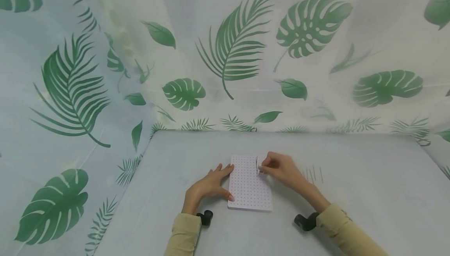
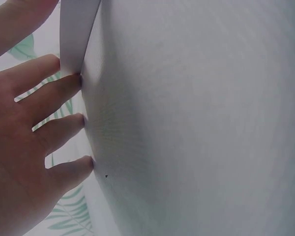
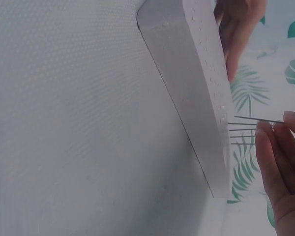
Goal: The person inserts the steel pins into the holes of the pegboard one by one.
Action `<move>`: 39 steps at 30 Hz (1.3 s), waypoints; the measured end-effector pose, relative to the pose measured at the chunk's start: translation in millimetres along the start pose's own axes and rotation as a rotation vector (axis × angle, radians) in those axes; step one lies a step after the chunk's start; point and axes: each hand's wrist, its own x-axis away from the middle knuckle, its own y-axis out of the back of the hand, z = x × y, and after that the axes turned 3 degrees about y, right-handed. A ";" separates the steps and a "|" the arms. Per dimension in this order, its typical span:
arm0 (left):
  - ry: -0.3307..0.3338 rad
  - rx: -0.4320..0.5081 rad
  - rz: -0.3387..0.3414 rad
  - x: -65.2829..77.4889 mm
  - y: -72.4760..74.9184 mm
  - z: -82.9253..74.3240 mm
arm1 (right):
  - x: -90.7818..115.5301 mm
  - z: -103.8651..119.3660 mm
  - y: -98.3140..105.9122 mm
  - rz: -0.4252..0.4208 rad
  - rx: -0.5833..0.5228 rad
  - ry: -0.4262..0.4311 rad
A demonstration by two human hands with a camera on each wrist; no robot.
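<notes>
A white block-like board (image 1: 246, 189), its top dotted with a grid of small holes, lies on the table. My left hand (image 1: 210, 185) is spread along its left side, with the thumb and index finger touching the board. In the left wrist view other fingertips (image 2: 74, 81) touch the table beside it. My right hand (image 1: 284, 170) is over the board's upper right part and pinches a thin metal pin (image 3: 255, 119) between thumb and fingertips. Several pins (image 3: 241, 136) stand upright in the board close by. The held pin's free end appears apart from the board in the right wrist view.
Several thin pins (image 1: 314, 174) lie on the table to the right, beyond my right forearm. A pale cover spreads over the table (image 1: 369, 209). Leaf-printed curtains (image 1: 246, 53) rise behind it and on the left. Black wrist devices (image 1: 306, 221) sit by both sleeves.
</notes>
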 end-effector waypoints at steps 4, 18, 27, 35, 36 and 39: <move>0.002 -0.003 0.001 0.3 0.7 -1.1 | -1.1 1.1 -2.9 -0.006 0.007 0.019; 0.000 -0.005 0.018 0.2 1.1 -2.4 | 2.6 0.2 -11.1 0.045 0.070 -0.078; -0.006 0.002 0.011 1.6 1.6 -2.7 | 8.5 -5.0 -9.0 0.055 0.114 -0.088; -0.013 -0.013 0.006 0.5 0.6 -1.6 | 13.2 -6.1 4.3 0.009 0.075 -0.059; -0.012 -0.013 0.005 0.5 0.5 -1.7 | 13.5 -5.3 7.5 -0.003 0.072 -0.060; -0.012 -0.014 0.004 0.4 0.2 -1.9 | 15.0 -0.9 18.6 -0.036 0.078 -0.098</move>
